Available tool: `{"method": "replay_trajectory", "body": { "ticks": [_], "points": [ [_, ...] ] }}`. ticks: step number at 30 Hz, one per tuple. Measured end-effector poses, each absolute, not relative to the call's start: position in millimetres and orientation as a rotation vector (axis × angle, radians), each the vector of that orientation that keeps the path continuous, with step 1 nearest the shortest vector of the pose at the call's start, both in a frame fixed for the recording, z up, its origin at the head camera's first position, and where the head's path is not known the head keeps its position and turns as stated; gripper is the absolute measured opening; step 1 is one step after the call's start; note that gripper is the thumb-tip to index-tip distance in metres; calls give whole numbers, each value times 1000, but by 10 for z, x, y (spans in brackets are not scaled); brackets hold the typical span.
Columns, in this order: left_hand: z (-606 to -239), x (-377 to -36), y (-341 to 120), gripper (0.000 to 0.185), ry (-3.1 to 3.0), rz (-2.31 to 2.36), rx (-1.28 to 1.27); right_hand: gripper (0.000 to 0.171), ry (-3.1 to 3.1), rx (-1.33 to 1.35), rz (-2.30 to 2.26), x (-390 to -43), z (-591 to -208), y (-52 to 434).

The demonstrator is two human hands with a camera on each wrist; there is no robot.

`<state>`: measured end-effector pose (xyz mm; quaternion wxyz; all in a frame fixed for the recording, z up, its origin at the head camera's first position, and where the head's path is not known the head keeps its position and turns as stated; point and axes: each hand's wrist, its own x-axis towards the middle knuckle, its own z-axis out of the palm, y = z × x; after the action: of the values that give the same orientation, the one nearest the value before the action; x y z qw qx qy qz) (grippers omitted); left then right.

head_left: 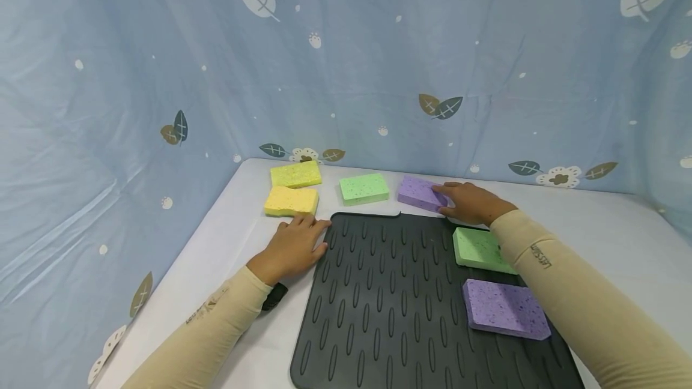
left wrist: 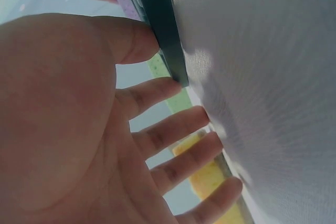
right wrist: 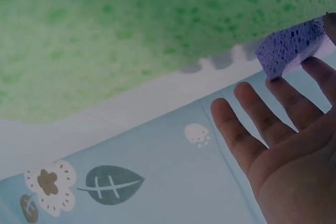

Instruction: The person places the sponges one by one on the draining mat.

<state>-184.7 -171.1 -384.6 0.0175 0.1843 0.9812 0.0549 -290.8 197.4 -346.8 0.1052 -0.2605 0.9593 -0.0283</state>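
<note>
At the back edge of a black ridged mat (head_left: 378, 293), my right hand (head_left: 470, 202) pinches the right end of a purple sponge (head_left: 414, 191), fingers on its far side and thumb on its near side. In the right wrist view the fingertips touch this speckled purple sponge (right wrist: 289, 48); the thumb is mostly cut off. My left hand (head_left: 294, 245) rests at the mat's back left corner. In the left wrist view its fingers (left wrist: 173, 129) are spread and nearly straight, with the thumb against the mat's dark edge (left wrist: 163, 30).
On the mat's right side lie a green sponge (head_left: 478, 249) and another purple sponge (head_left: 503, 308), partly behind my right sleeve. Behind the mat sits a green sponge (head_left: 364, 189). Two yellow sponges (head_left: 294, 174) are at the back left. A blue patterned curtain (head_left: 346, 65) borders the white table (head_left: 243, 221).
</note>
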Motion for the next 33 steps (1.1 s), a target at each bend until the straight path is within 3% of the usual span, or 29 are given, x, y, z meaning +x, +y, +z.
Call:
{"method": "replay_trajectory", "body": {
  "ticks": [33],
  "points": [
    [-3865,-1852,-1711,47,3052,179,573,46,2932,-771,-135,-2868,-3497,1969]
  ]
}}
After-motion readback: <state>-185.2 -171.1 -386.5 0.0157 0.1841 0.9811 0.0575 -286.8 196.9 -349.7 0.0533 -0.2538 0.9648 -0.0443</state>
